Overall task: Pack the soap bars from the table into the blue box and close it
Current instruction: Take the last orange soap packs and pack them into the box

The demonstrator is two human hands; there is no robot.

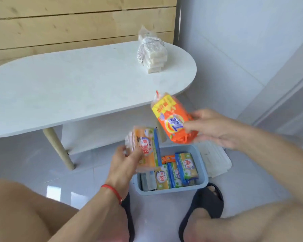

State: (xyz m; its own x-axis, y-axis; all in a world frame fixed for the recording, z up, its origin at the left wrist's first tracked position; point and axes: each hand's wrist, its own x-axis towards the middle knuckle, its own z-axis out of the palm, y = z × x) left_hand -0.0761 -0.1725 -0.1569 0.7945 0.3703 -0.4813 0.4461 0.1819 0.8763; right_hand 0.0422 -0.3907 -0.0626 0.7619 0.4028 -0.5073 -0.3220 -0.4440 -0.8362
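Note:
The blue box (pixel 202 165) stands open on the floor between my feet, with several wrapped soap bars (pixel 186 165) inside. My right hand (pixel 212 128) grips an orange Tide soap pack (pixel 174 119) above the box's far edge. My left hand (pixel 125 160) holds a yellow and blue soap pack (pixel 147 147) over the box's left side. A clear-wrapped stack of white soap bars (pixel 153 58) remains on the white table (pixel 68 88), near its right end.
A white lid (pixel 215 159) lies on the floor right behind the box. The table's wooden leg (pixel 59 147) stands left of the box. My black slippers (pixel 205 205) flank the box. A wooden slat wall runs behind the table.

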